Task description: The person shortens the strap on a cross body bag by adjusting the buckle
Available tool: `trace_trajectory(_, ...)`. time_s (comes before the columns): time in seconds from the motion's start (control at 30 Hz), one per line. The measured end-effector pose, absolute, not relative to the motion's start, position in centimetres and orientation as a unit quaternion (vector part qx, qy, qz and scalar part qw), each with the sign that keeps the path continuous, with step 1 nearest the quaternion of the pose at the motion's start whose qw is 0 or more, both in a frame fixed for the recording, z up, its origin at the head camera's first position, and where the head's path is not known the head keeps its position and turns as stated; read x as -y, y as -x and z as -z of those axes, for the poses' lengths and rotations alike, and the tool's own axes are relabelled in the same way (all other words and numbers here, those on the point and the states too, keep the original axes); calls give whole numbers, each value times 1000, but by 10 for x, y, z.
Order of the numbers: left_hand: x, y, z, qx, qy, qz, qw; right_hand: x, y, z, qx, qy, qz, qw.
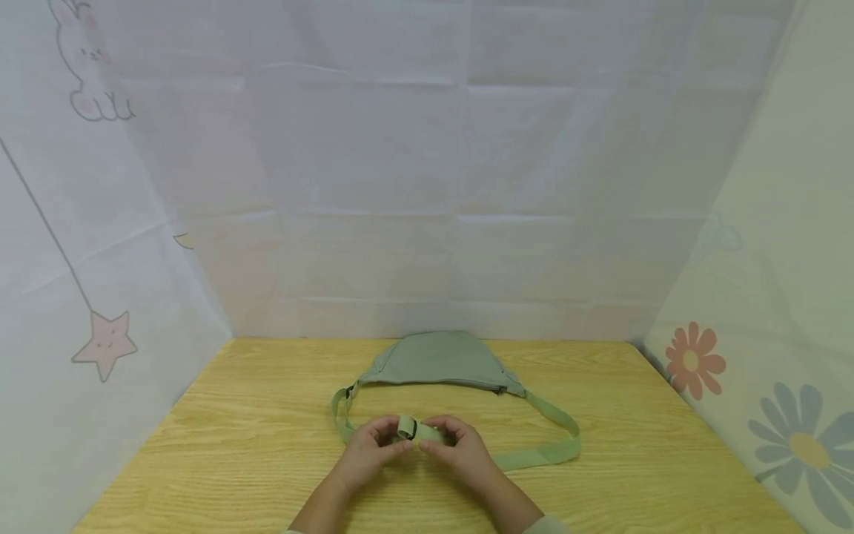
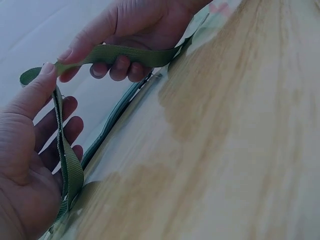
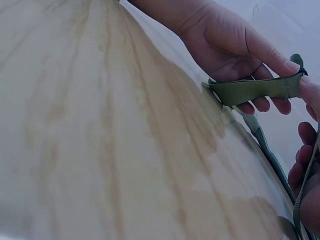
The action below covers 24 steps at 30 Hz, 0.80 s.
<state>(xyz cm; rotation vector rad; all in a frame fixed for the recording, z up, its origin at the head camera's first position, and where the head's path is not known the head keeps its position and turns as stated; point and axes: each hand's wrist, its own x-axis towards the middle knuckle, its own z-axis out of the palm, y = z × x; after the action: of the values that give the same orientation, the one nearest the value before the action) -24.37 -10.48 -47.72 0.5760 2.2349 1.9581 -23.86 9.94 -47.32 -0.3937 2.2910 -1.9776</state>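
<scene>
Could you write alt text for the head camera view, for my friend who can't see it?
A person's left hand and right hand pinch a pale green strap near its small black buckle, over a wood-grain table. The strap joins a grey-green bag lying beyond the hands; pale sheeting rises behind and on both sides.

Head view: soft, even, muted light, direction unclear; cooler on left sheet (image 1: 160,297), yellow-green on right sheet (image 1: 787,237), pale highlights along creases of far sheet (image 1: 460,170). Wrist views: dimmer, bluish; milky glare washing table (image 2: 225,150), grain smeared soft.
</scene>
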Motion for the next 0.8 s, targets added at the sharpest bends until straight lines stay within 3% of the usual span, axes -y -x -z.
trace_trajectory(0.43,105,243,476,-740,-191,-642,63,-101,240,473,-792,167,585,51)
trace_trajectory(0.8,107,243,474,-739,-165,-651,51,-122,243,475,-834,164,526,21)
